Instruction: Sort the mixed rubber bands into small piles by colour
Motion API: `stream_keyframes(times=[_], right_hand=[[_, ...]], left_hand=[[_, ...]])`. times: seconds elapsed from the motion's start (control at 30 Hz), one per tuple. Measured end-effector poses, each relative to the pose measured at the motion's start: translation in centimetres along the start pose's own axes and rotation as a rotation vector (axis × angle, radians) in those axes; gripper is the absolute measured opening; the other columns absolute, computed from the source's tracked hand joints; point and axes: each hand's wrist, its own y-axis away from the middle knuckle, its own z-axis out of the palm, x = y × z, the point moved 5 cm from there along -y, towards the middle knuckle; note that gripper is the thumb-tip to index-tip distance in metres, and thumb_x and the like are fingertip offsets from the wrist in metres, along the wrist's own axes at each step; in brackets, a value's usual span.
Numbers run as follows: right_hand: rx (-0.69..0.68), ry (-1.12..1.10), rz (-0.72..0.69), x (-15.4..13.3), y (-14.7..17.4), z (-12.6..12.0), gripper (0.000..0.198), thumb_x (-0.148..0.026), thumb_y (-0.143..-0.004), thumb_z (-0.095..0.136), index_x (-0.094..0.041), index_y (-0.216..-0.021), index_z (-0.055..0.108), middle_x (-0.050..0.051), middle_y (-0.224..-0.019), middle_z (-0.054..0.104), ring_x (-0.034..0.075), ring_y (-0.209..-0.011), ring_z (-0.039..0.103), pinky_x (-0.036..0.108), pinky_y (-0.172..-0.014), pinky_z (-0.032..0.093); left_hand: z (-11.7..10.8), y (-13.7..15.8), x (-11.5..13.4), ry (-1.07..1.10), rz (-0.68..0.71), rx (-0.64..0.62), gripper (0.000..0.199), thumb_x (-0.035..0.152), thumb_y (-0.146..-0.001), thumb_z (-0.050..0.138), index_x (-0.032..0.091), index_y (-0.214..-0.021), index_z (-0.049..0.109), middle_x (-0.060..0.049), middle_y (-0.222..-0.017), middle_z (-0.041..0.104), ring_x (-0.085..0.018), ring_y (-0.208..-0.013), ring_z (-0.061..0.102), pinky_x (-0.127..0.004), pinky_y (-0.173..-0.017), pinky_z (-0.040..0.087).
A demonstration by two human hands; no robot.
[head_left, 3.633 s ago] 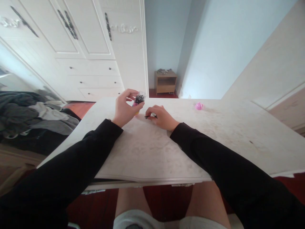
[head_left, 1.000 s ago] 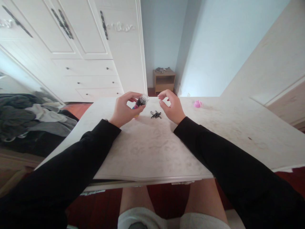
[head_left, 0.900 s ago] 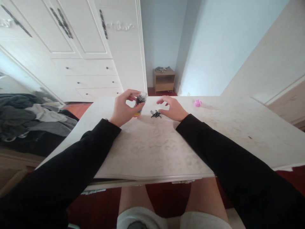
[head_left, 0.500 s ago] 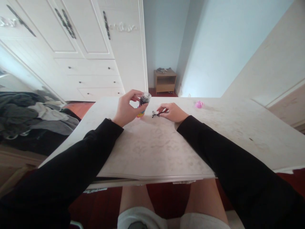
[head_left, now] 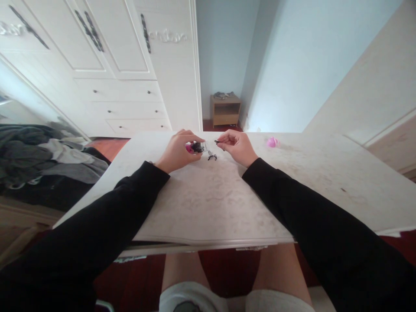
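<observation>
Head view: left hand point(head_left: 178, 149) clasps jar point(head_left: 196, 147), newly tipped toward three o'clock, facing the black piece point(head_left: 217, 141) pinched in right hand point(head_left: 239, 148).

On the table point(head_left: 214, 203) before you, loose pieces point(head_left: 212, 157) lay between your left hand point(head_left: 178, 151), which held a jar point(head_left: 196, 147), and your right hand point(head_left: 239, 148), which held a single piece point(head_left: 216, 141). A small object point(head_left: 271, 142) sat farther right, near the rear edge. Behind stood a wardrobe point(head_left: 177, 78), left, and a nightstand point(head_left: 225, 119); clothes point(head_left: 42, 151) lay to the table's left.
</observation>
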Motion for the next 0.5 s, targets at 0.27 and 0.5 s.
stream_keyframes(times=[0.27,0.5], right_hand=[[0.083,0.033,-0.023,-2.0,0.9,2.3,0.034,-0.042,-0.077,0.082,-0.023,-0.093,0.059,-0.003,-0.078,0.064,0.014,-0.069,0.062,0.029,-0.064,0.051],[0.081,0.177,-0.107,-3.4,1.1,2.0,0.020,-0.037,-0.087,0.076,-0.023,-0.095,0.064,0.001,-0.085,0.073,0.020,-0.085,0.070,0.036,-0.083,0.054]], left_hand=[[-0.1,0.1,1.2,0.070,0.031,-0.014,0.028,0.026,-0.073,0.077,0.022,-0.100,0.080,-0.004,-0.090,0.073,-0.021,-0.085,0.065,-0.037,-0.082,0.053],[-0.3,0.2,1.5,0.128,0.053,0.029,0.029,0.026,-0.073,0.079,0.020,-0.102,0.079,-0.003,-0.087,0.071,-0.020,-0.083,0.064,-0.035,-0.080,0.052]])
